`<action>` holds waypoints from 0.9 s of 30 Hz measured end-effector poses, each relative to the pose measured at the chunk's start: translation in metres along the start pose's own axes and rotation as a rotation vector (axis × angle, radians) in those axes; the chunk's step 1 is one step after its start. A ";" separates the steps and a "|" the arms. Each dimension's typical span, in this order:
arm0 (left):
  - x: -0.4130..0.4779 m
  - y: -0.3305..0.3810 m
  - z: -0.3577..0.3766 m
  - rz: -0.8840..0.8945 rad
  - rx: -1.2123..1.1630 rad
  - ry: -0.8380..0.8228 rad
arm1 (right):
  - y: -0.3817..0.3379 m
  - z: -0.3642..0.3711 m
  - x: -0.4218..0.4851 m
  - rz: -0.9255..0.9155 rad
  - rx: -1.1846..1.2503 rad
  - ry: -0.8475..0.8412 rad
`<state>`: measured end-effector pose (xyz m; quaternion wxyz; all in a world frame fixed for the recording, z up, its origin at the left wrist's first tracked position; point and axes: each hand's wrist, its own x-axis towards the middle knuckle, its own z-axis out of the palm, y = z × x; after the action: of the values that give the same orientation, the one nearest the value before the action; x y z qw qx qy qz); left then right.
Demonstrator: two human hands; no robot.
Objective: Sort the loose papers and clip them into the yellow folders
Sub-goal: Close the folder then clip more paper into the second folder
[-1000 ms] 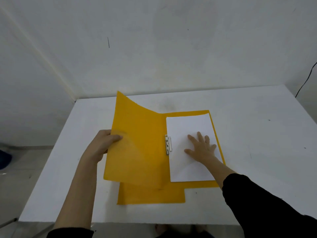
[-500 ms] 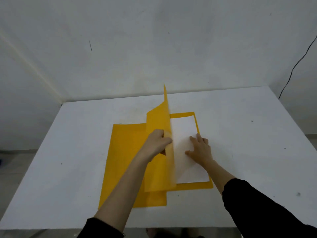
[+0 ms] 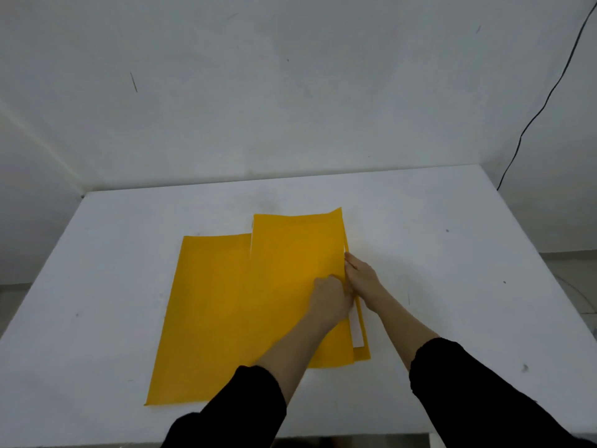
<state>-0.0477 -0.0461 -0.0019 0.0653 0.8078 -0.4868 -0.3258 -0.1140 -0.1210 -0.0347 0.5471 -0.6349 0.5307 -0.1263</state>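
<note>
Yellow folder (image 3: 362, 353), long axis front-to-back; cover (image 3: 295, 253) in left hand (image 3: 329, 299), right hand (image 3: 360, 279) flat.

White table (image 3: 452, 253), scuffed w/ a few dark specks, is pushed up against the wall (image 3: 290, 92). One yellow folder (image 3: 206, 318) is laid flat left of centre, and a 2nd yellow folder (image 3: 290, 253) is overlapped onto its right side.

You wear a plain black long-sleeved top. The left black fabric sleeve (image 3: 232, 405) and the right black fabric sleeve (image 3: 478, 399) each end partway along the forearm, leaving your 2 hands, left hand (image 3: 329, 300) and right hand (image 3: 361, 279), bare.
</note>
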 end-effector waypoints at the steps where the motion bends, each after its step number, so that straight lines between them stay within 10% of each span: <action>1: 0.003 0.001 0.003 -0.001 0.046 -0.011 | 0.001 0.001 0.001 0.008 0.011 0.031; 12: 0.020 -0.085 -0.010 -0.238 0.184 0.218 | 0.016 0.009 0.009 -0.047 -0.271 0.171; 27: 0.011 -0.148 -0.045 -0.502 -0.610 0.241 | 0.006 0.031 0.023 0.237 -0.375 0.316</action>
<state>0.0922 0.0121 -0.0342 0.2768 0.8775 -0.1447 -0.3639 -0.0848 -0.1208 -0.0609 0.3415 -0.6311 0.6940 -0.0586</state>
